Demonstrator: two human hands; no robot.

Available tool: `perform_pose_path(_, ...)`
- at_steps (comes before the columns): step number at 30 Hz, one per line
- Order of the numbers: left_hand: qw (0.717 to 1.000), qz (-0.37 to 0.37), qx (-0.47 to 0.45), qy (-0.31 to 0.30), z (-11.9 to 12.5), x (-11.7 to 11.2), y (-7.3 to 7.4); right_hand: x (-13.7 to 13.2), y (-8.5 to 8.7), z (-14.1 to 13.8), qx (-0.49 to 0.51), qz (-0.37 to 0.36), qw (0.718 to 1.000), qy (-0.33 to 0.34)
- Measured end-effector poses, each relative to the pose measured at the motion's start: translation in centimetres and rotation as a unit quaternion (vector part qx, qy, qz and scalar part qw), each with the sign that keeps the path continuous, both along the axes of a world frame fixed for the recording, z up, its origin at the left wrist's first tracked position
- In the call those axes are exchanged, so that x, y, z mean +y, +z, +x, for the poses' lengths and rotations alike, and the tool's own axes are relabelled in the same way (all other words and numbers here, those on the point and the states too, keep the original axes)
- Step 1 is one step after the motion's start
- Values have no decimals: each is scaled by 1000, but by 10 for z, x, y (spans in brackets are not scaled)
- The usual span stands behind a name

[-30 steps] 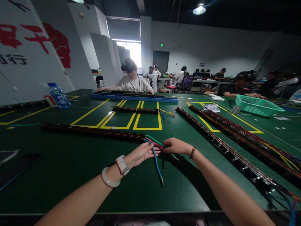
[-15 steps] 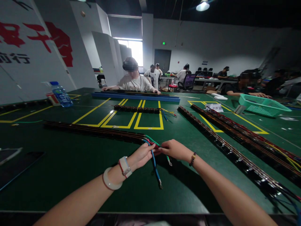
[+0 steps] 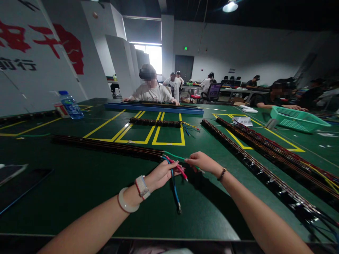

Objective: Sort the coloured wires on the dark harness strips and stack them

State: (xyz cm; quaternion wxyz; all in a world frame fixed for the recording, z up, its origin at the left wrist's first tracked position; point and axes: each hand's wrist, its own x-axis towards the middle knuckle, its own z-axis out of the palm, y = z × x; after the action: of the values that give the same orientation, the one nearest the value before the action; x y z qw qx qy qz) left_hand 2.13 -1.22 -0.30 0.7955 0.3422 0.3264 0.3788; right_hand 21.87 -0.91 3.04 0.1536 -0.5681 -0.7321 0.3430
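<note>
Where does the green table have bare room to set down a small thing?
Bare table shows left, between the dark slab, left forearm and long harness, and right, between the right forearm and nearest diagonal harness. It is crowded at the left hand and right hand, among the blue wire, the red wire and the green wire.

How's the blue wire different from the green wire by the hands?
The green wire is pinched in the right hand; the blue wire passes the left hand. The blue wire bends toward the person; the green wire stretches rightward. Both come from the end of one dark bundle.
</note>
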Motion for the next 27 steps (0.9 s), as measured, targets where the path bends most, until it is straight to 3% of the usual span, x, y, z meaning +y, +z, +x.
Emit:
perform_pose_path(5,1000,-6,29,-9,0,-2,2,12,9,6,-181,123,975,44)
perform_pose_path(11,996,46,57,-48,-3,-2,2,52,25,4,-417,260,864,107)
perform_pose_path(15,997,50,57,-28,-5,-1,0,78,24,-3,-467,306,816,151)
perform_pose_path(21,996,57,64,-37,-6,-1,1,94,9,-6,-460,329,811,153)
perform_pose_path(27,997,40,4,-64,-7,4,-5,68,-1,2,-423,331,836,111)
